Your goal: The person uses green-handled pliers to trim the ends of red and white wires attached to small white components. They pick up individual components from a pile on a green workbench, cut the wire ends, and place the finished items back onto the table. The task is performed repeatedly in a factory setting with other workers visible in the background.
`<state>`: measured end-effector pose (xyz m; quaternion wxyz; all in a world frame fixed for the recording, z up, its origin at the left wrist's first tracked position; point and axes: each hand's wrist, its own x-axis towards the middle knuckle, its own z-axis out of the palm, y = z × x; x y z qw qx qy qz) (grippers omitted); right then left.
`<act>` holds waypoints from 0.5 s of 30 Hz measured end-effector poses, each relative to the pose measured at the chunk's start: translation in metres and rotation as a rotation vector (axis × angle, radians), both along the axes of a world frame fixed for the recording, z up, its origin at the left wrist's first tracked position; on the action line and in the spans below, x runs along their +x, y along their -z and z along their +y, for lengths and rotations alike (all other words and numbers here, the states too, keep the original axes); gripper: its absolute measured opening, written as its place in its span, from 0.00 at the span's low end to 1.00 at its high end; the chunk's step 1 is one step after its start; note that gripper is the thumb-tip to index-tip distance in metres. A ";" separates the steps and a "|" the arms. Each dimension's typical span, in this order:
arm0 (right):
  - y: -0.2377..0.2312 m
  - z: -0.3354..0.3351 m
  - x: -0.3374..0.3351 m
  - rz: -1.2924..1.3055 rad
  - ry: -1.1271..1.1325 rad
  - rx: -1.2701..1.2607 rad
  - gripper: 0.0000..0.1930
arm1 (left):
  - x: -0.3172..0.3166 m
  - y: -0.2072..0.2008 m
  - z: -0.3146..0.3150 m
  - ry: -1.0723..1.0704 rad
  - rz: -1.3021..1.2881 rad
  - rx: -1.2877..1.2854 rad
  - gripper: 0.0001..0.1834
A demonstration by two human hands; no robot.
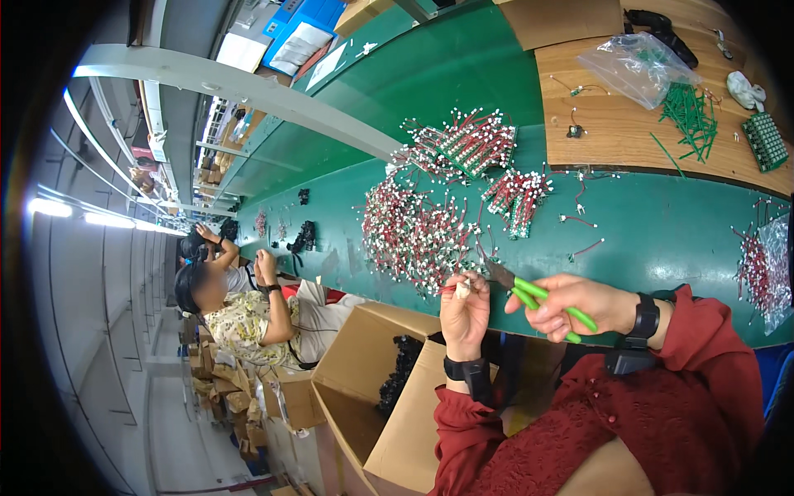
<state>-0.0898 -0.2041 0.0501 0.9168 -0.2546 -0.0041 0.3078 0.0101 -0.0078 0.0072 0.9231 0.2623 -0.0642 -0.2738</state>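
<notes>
My right hand (583, 304) is closed round a pair of pliers (530, 289) with bright green handles. Their dark jaws point up and left, close beside the fingertips of my left hand (465, 318). That hand pinches a small piece with red wire; the fingers cover most of it, and something whitish shows at the fingertips. Just beyond lies a big heap of red wire leads (413, 227) with white connectors. Behind the heap are bundles of wired green circuit boards (475, 149), and a smaller bundle (518, 198) sits to their right.
A cardboard box (372, 347) with black parts inside stands left of my arms. A wooden board (612, 145) at the right carries green sticks (691, 120) and a clear bag (641, 70). More leads (751, 264) lie far right. Another person (256, 318) sits farther left along the bench.
</notes>
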 end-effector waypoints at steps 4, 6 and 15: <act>-0.003 0.001 0.008 -0.135 0.113 -0.395 0.16 | -0.004 -0.002 -0.002 -0.047 -0.068 0.253 0.10; -0.004 0.002 0.010 -0.236 0.151 -0.671 0.19 | -0.008 -0.014 -0.008 -0.129 -0.136 0.384 0.07; -0.003 0.004 -0.001 -0.431 0.138 -1.045 0.26 | -0.002 -0.012 -0.006 -0.279 -0.491 0.558 0.09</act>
